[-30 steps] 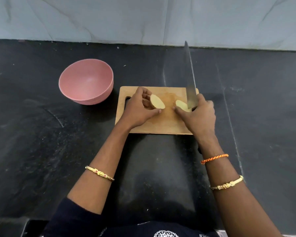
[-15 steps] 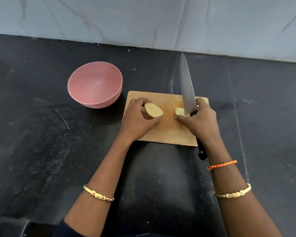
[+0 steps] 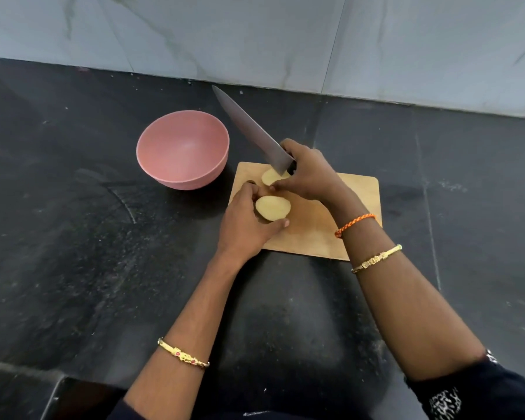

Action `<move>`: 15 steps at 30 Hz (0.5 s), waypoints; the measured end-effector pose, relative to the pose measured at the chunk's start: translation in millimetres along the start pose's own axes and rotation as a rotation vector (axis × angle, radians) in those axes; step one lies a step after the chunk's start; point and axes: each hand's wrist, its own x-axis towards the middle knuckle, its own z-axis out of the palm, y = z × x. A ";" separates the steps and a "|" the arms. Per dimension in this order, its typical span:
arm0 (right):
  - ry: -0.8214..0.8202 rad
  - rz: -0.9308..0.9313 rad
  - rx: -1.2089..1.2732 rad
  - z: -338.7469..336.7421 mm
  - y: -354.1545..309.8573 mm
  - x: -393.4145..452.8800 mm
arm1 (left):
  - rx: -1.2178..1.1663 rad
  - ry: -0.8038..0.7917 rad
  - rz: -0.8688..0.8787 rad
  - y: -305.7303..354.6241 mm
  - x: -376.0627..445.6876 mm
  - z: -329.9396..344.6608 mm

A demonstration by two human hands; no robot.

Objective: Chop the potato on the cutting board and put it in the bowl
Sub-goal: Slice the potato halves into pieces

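Left hand: the left hand [image 3: 245, 221] is nearest, fingers and thumb curled round the near potato half [image 3: 272, 208], which shows its cut face up and towards the camera at the near-left part of the cutting board [image 3: 356, 204].
Right hand: the right hand [image 3: 308, 172] reaches across the board, gripping the knife [image 3: 252, 130] by its handle while its fingertips touch the far potato half [image 3: 270, 176].
Knife: the blade points up and away to the left, off the board, its tip over the counter [image 3: 73, 237] behind the bowl [image 3: 182, 150].
Step, as I judge it: arranging the halves before slicing.
Doing it well: lay each half cut face down so it sits steady, tuck the holding fingers back, and lower the blade only once both halves rest still.
Bowl: pink, holding no potato, just beside the board's far-left corner, within short reach for the pieces.
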 end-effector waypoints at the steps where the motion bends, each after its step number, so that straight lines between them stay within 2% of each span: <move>1: -0.011 -0.004 -0.001 -0.9 1.1 1.0 | 0.013 -0.014 0.007 0.0 0.4 -0.3; 4: -0.015 -0.002 -0.014 -3.5 5.2 1.9 | 0.073 -0.039 0.030 0.4 1.1 -0.3; 7: 0.044 0.027 0.083 -6.8 7.4 -3.8 | 0.061 -0.022 0.039 -0.1 1.2 0.5; 12: 0.292 0.118 0.340 -7.3 20.6 -37.1 | -0.015 0.047 0.021 2.8 -2.1 14.9; 15: 0.433 0.155 0.411 -8.7 27.3 -63.5 | -0.038 0.062 0.049 8.4 -6.6 25.8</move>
